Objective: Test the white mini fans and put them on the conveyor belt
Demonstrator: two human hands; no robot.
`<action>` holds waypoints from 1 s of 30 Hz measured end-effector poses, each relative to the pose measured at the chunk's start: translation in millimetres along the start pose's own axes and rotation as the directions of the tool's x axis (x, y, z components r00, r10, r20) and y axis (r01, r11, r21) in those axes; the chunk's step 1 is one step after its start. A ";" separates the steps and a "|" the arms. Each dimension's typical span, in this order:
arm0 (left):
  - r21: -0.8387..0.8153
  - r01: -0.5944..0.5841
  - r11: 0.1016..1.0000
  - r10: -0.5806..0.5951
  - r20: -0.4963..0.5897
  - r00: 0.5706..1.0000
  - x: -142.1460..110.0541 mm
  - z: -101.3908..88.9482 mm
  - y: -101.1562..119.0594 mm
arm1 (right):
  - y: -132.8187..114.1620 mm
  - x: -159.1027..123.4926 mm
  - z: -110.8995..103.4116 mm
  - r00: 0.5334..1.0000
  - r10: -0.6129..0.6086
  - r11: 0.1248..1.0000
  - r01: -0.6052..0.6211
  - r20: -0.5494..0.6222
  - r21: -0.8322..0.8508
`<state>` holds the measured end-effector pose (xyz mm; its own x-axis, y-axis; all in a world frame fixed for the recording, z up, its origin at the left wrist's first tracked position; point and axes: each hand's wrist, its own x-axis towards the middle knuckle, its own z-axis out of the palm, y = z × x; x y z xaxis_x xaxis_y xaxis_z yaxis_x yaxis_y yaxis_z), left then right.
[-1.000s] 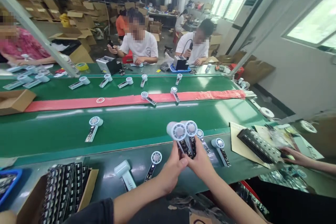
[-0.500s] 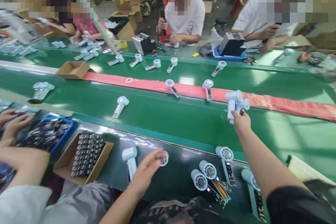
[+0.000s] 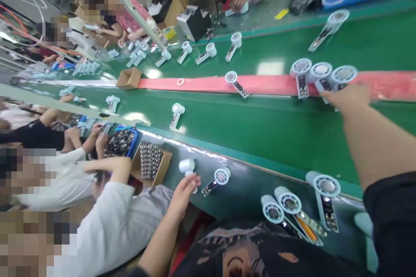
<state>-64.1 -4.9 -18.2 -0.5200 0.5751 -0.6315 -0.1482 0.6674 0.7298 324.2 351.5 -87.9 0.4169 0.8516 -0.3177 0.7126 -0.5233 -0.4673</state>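
My right hand (image 3: 349,95) reaches far across the green conveyor belt (image 3: 260,130) to the red strip (image 3: 201,83). Its fingers are curled over the handles of two white hand-held fans (image 3: 331,74) that lie face up on the strip, beside a third fan (image 3: 300,71). At the near table edge, my left hand (image 3: 186,189) has its fingers stretched out and touches the handle of a white fan (image 3: 187,166). Another fan (image 3: 221,177) lies just right of that hand.
Three fans (image 3: 289,202) lie on the dark near table by my body. A cardboard box of black parts (image 3: 151,160) and a blue tray (image 3: 121,140) stand to the left, where co-workers' hands work. More fans and a small carton (image 3: 128,78) ride the belt.
My right hand has carried the two fans out from the near table and set them down on the red strip. My left hand has moved left to the fan at the table edge.
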 end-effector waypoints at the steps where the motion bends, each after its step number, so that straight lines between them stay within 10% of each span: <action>1: 0.031 -0.018 0.999 0.018 -0.020 1.000 -1.4 -5.1 1.3 | 0.9 1.0 -1.6 1.000 -0.002 1.000 0.002 0.001 -0.029; 7: 0.185 -0.102 0.977 0.116 -0.064 0.991 43.7 -4.7 22.4 | 51.5 -26.9 -16.7 0.972 -0.198 0.978 0.186 -0.130 -0.098; 11: 0.333 -0.199 0.922 0.255 -0.134 0.958 101.9 4.1 52.4 | 103.5 -152.8 -12.5 0.756 -0.624 0.762 0.645 -0.197 0.060; 14: 0.485 -0.279 0.829 0.405 -0.175 0.897 140.7 10.8 74.2 | 108.9 -274.2 13.0 0.704 -0.710 0.667 0.680 -0.018 0.304; 15: 0.533 -0.291 0.795 0.440 -0.175 0.881 151.6 13.4 79.5 | 101.8 -307.2 26.1 0.655 -0.735 0.664 0.644 0.173 0.380; 17: 0.611 -0.286 0.738 0.468 -0.158 0.869 169.4 18.7 86.9 | 78.7 -353.0 56.4 0.396 -0.729 0.675 0.548 0.558 0.493; 20: 0.686 -0.257 0.681 0.453 -0.119 0.884 186.9 22.9 92.8 | 38.8 -378.4 100.9 0.138 -0.541 0.737 0.553 0.830 0.389; 24: 0.730 -0.198 0.654 0.449 -0.165 0.878 201.1 17.2 103.5 | 7.2 -386.3 139.5 0.224 -0.410 0.720 0.674 0.884 0.163; 30: 0.671 -0.228 0.706 0.374 -0.079 0.924 202.1 7.0 121.7 | 27.9 -390.6 141.7 0.494 -0.361 0.758 0.650 0.791 -0.060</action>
<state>-181.4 195.9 -58.8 -0.6021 0.7438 -0.2903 0.5783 0.6569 0.4837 101.3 -0.2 -93.7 -0.4974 0.5850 -0.6406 0.8448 0.1590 -0.5108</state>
